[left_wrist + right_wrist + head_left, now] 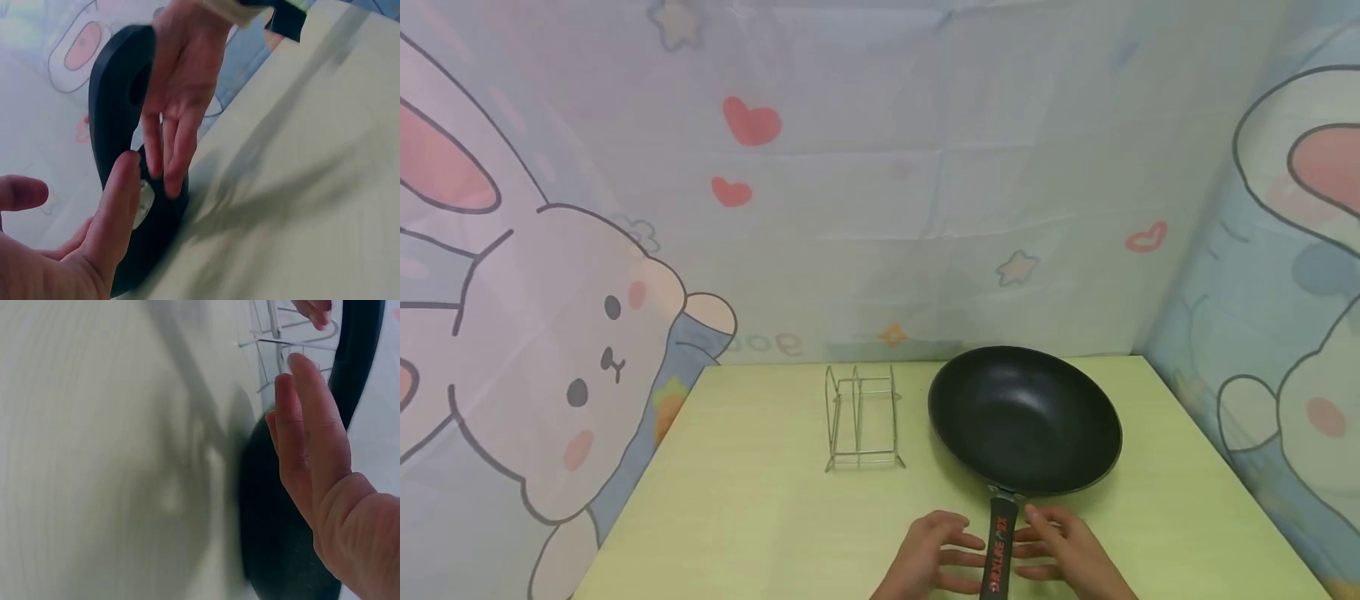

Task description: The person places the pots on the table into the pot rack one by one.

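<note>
The frying pan (1026, 421) sits on the counter (760, 500) beside the wire rack (857, 417) — my left grip (928, 554) and right grip (1063, 548) flanking its handle (999, 546), fingers loose, holding nothing. I judge work barely begun; grasping remains.

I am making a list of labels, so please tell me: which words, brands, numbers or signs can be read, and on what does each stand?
Red lettering on the pan handle: too small and blurred to read whole; one letter looks like "X".
Faint lettering on the backdrop: too pale and blurred to read.
</note>
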{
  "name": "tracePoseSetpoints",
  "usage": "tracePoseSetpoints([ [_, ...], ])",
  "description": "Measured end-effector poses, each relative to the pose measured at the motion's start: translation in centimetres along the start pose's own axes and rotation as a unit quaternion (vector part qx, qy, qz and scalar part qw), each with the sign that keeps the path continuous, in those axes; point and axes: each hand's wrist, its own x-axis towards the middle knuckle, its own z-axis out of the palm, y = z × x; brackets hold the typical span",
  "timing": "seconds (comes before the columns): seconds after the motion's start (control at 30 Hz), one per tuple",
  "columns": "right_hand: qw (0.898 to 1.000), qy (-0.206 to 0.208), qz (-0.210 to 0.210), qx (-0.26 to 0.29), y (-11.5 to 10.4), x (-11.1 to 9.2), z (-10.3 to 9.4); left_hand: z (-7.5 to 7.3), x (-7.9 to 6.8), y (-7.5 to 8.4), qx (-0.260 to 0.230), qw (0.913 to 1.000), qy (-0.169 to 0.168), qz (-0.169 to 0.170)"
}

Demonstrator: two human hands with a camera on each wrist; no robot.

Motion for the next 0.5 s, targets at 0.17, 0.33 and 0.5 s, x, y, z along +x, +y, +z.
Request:
tracePoseSetpoints([
  [0.17, 0.998, -0.05, -0.007, 0.033, 0.3, 1.2, 0.3, 0.8, -0.4, -0.2, 0.057, 0.9974, -0.013, -0.04],
  [0.33, 0.993, -0.085, -0.024, 0.073, 0.6, 2.0, 1.0, 1.2, -0.7, -1.0, 0.063, 0.9964, -0.044, -0.037],
  [0.5, 0.987, -0.111, -0.043, 0.109, 0.7, 2.3, 1.9, 1.4, -0.9, -1.6, 0.033, 0.9957, -0.085, -0.013],
])
